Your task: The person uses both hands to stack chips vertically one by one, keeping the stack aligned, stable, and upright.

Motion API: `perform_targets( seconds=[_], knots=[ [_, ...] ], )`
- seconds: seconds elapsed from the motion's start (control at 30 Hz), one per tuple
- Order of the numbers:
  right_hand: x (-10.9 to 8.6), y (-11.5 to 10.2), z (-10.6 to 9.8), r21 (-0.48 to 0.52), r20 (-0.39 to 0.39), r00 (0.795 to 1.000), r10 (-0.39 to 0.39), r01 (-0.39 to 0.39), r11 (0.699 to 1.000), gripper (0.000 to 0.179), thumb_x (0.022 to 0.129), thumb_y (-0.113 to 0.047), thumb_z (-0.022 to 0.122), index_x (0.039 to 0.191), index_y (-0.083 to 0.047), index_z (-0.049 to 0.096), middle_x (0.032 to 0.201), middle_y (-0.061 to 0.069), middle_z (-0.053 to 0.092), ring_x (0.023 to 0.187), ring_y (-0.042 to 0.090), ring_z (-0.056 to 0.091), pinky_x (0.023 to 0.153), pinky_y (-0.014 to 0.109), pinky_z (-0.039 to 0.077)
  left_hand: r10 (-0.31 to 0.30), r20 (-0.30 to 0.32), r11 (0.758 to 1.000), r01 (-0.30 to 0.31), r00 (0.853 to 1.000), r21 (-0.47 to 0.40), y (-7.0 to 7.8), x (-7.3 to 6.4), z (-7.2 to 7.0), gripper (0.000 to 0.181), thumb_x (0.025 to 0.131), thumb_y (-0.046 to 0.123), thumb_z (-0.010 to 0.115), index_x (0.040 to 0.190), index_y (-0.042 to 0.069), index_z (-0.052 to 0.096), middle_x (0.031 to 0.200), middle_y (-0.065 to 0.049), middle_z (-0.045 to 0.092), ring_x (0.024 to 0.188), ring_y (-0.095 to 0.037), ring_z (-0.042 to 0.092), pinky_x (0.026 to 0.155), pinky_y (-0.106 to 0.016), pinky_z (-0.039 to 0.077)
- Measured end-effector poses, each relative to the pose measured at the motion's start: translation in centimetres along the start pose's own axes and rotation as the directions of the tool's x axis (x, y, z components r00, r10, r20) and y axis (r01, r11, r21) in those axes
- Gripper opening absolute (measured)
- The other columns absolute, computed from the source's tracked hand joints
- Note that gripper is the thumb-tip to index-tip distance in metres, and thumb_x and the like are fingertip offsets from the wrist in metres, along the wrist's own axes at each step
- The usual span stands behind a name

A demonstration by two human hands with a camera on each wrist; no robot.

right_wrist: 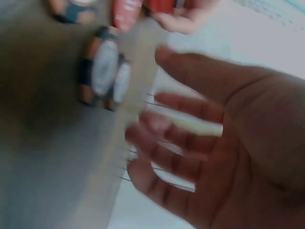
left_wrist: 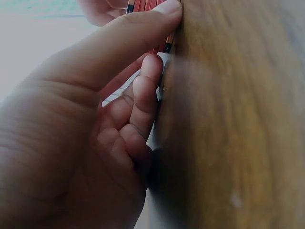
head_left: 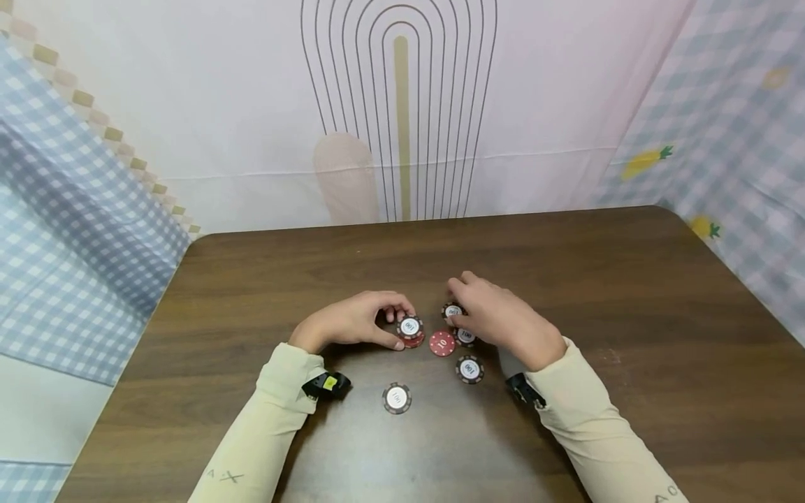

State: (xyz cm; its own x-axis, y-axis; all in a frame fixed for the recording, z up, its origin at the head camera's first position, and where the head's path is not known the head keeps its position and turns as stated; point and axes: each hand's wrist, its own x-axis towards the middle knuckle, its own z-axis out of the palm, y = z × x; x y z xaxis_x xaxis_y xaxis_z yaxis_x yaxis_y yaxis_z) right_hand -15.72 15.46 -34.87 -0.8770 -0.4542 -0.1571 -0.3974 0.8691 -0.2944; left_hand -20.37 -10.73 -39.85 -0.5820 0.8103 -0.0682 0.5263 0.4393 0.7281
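Note:
My left hand (head_left: 358, 319) holds a short stack of poker chips (head_left: 410, 328) between thumb and fingers, a black-rimmed 100 chip on top and red chips below. In the left wrist view the thumb lies against the red edges of the stack (left_wrist: 145, 5). My right hand (head_left: 506, 323) hovers over two black-rimmed 100 chips (head_left: 453, 311), partly covering them. Its fingers are spread and loosely bent, with nothing between them in the right wrist view. A red 10 chip (head_left: 442, 344) lies flat between the hands.
Another black-rimmed chip (head_left: 469, 369) lies nearer me, below the right hand. One more black-rimmed chip (head_left: 397, 398) is on the brown wooden table (head_left: 302, 265) in front of the left wrist. A patterned white cloth (head_left: 239, 105) hangs behind the table's far edge.

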Motion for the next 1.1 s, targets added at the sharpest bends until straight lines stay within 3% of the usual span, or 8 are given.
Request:
perform_targets(
  seconds=[0.13, 0.3, 0.73, 0.9, 1.1],
  knots=[
    [-0.1, 0.0, 1.1, -0.071, -0.058, 0.998, 0.036, -0.041, 0.997, 0.031, 0.098, -0.020, 0.075, 0.116, 0.001, 0.063, 0.106, 0.018, 0.058, 0.091, 0.031, 0.066, 0.078, 0.048, 0.057, -0.003, 0.000, 1.000, 0.003, 1.000, -0.028, 0.2, 0.3, 0.2, 0.039, 0.086, 0.022, 0.089, 0.121, 0.017, 0.070, 0.099, 0.004, 0.062, 0.095, -0.013, 0.055, 0.087, -0.029, 0.049],
    [-0.4, 0.2, 1.8, -0.055, -0.087, 0.995, 0.048, -0.053, 0.997, 0.026, 0.096, -0.014, 0.077, 0.110, 0.003, 0.064, 0.100, 0.018, 0.057, 0.084, 0.028, 0.063, 0.077, 0.045, 0.057, -0.006, 0.009, 0.997, 0.006, 1.000, -0.072, 0.2, 0.8, 0.4, 0.040, 0.086, 0.020, 0.089, 0.121, 0.016, 0.071, 0.098, 0.004, 0.062, 0.093, -0.014, 0.055, 0.086, -0.028, 0.048],
    [0.6, 0.2, 2.1, -0.031, -0.021, 0.998, 0.065, -0.066, 0.997, 0.033, 0.096, -0.017, 0.073, 0.117, 0.005, 0.061, 0.105, 0.020, 0.057, 0.078, 0.025, 0.061, 0.073, 0.045, 0.056, -0.019, 0.001, 0.999, 0.019, 1.000, -0.043, -0.2, 0.1, 0.3, 0.046, 0.086, 0.022, 0.090, 0.127, 0.016, 0.070, 0.101, 0.004, 0.061, 0.095, -0.012, 0.054, 0.087, -0.028, 0.047],
    [0.8, 0.2, 2.4, -0.035, -0.030, 0.999, 0.043, -0.044, 0.998, 0.036, 0.092, -0.017, 0.072, 0.116, 0.006, 0.059, 0.106, 0.018, 0.055, 0.084, 0.026, 0.060, 0.078, 0.044, 0.056, -0.019, -0.006, 0.999, 0.018, 1.000, -0.033, -0.2, -0.2, 0.4, 0.044, 0.086, 0.024, 0.090, 0.126, 0.018, 0.071, 0.101, 0.005, 0.061, 0.096, -0.012, 0.054, 0.087, -0.028, 0.047],
    [0.7, 0.2, 2.0, -0.007, -0.065, 0.998, 0.020, -0.021, 1.000, 0.029, 0.089, -0.014, 0.069, 0.109, 0.005, 0.059, 0.102, 0.016, 0.051, 0.075, 0.023, 0.056, 0.071, 0.038, 0.053, -0.012, -0.009, 0.999, 0.011, 1.000, -0.043, -0.4, -0.1, 0.3, 0.044, 0.086, 0.023, 0.090, 0.126, 0.017, 0.072, 0.101, 0.005, 0.061, 0.095, -0.012, 0.054, 0.087, -0.028, 0.047]
  ],
)
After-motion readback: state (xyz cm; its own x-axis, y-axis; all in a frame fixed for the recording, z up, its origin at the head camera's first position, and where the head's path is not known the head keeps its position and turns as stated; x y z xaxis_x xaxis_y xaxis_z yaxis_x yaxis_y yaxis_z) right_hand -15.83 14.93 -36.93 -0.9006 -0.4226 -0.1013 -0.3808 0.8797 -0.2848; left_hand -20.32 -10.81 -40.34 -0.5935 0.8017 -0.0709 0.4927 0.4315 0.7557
